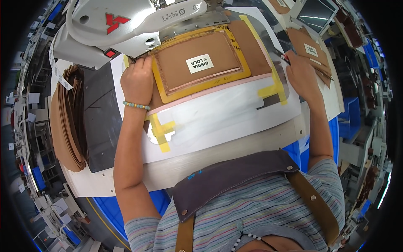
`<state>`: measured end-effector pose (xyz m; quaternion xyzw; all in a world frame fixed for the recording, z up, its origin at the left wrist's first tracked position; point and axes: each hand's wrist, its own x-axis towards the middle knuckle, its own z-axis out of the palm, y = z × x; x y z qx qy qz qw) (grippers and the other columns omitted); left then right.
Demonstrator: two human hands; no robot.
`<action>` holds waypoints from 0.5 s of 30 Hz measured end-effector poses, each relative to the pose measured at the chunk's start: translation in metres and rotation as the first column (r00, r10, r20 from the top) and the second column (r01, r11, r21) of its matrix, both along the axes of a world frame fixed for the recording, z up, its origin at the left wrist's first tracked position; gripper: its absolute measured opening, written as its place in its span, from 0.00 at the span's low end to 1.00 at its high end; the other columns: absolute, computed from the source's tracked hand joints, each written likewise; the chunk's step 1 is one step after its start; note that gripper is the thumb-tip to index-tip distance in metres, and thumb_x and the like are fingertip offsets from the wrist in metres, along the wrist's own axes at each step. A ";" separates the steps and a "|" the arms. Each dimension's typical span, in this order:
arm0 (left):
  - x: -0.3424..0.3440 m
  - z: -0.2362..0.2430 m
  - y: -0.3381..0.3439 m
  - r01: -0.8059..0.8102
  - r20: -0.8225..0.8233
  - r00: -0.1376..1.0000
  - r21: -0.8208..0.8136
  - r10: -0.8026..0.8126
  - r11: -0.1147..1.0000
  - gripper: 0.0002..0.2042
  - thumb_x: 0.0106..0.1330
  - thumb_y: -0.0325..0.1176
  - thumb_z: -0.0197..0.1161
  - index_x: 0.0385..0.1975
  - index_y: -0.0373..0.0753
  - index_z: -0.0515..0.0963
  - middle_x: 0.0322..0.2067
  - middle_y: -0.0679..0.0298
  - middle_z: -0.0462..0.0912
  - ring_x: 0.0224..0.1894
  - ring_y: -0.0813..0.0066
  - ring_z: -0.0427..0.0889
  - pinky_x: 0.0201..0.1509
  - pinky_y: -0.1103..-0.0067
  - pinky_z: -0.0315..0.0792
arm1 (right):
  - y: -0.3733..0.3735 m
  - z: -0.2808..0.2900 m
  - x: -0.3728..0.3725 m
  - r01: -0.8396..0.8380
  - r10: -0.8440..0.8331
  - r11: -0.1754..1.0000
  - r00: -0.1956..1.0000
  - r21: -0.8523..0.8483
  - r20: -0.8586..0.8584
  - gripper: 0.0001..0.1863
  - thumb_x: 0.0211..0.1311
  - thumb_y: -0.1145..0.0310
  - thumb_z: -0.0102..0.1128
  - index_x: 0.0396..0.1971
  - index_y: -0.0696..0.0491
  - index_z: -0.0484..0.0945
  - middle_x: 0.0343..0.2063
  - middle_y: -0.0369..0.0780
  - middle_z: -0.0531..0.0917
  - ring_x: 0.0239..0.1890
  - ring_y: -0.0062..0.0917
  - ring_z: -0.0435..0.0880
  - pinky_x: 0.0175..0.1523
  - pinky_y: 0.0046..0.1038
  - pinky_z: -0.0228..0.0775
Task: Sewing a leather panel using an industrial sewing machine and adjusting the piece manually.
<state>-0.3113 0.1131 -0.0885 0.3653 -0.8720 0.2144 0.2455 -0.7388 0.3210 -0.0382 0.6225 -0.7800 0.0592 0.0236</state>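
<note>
A brown panel [184,77] with a white label [199,63] lies inside a yellow frame [203,93] under the sewing machine's head. The frame rests on a larger brown piece [256,56], with yellow tape strips [273,88] at its corners. At the frame's left edge, my left hand [137,82] is closed, fingers curled by a small dark part; what it grips is hidden. Beyond the right side of the sheet, my right hand [301,73] is closed round a small dark pointed tool [284,59], whose exact kind is unclear.
The white sewing machine [109,29] overhangs the back left. A stack of brown pieces [67,126] stands at the left edge. More labelled brown panels [312,52] lie at the right, near a screen [317,14]. Blue bins [348,117] sit below the table [235,151].
</note>
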 end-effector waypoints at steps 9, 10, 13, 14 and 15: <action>-0.003 -0.001 -0.001 0.009 0.013 1.000 -0.023 -0.009 1.000 0.08 0.69 0.30 0.66 0.44 0.43 0.87 0.34 0.65 0.88 0.31 0.65 0.86 0.36 0.71 0.81 | -0.089 0.036 0.079 -0.562 0.508 0.802 0.821 -0.205 -0.262 0.10 0.71 0.69 0.61 0.48 0.50 0.85 0.39 0.37 0.87 0.44 0.34 0.89 0.46 0.38 0.80; -0.001 0.000 0.000 0.001 0.011 1.000 -0.018 0.000 1.000 0.09 0.66 0.28 0.65 0.45 0.43 0.86 0.35 0.66 0.87 0.31 0.66 0.86 0.37 0.72 0.82 | -0.099 0.026 0.094 -0.656 0.606 0.712 0.754 -0.248 -0.255 0.10 0.72 0.67 0.61 0.47 0.51 0.86 0.39 0.37 0.87 0.44 0.34 0.89 0.46 0.39 0.81; 0.001 -0.003 0.001 0.009 0.006 1.000 -0.021 -0.009 1.000 0.12 0.63 0.27 0.65 0.46 0.42 0.86 0.35 0.66 0.86 0.31 0.68 0.86 0.36 0.73 0.82 | -0.126 0.012 0.145 -0.609 0.622 0.781 0.779 -0.139 0.083 0.13 0.72 0.59 0.63 0.42 0.55 0.86 0.39 0.40 0.88 0.44 0.38 0.90 0.45 0.42 0.82; -0.001 -0.002 -0.001 0.019 -0.004 1.000 -0.028 -0.019 0.999 0.12 0.63 0.27 0.65 0.46 0.42 0.86 0.34 0.66 0.86 0.31 0.68 0.86 0.35 0.74 0.82 | -0.135 0.002 0.154 -0.600 0.614 0.787 0.786 -0.146 0.078 0.13 0.72 0.59 0.63 0.42 0.55 0.86 0.39 0.40 0.88 0.44 0.38 0.90 0.45 0.42 0.82; -0.001 -0.004 -0.002 0.027 0.003 1.000 -0.033 -0.027 0.999 0.13 0.64 0.27 0.65 0.47 0.42 0.86 0.34 0.66 0.86 0.30 0.69 0.86 0.34 0.74 0.81 | -0.144 -0.014 0.160 -0.583 0.606 0.792 0.787 -0.181 0.117 0.15 0.74 0.58 0.62 0.41 0.56 0.85 0.38 0.43 0.88 0.42 0.40 0.89 0.46 0.43 0.81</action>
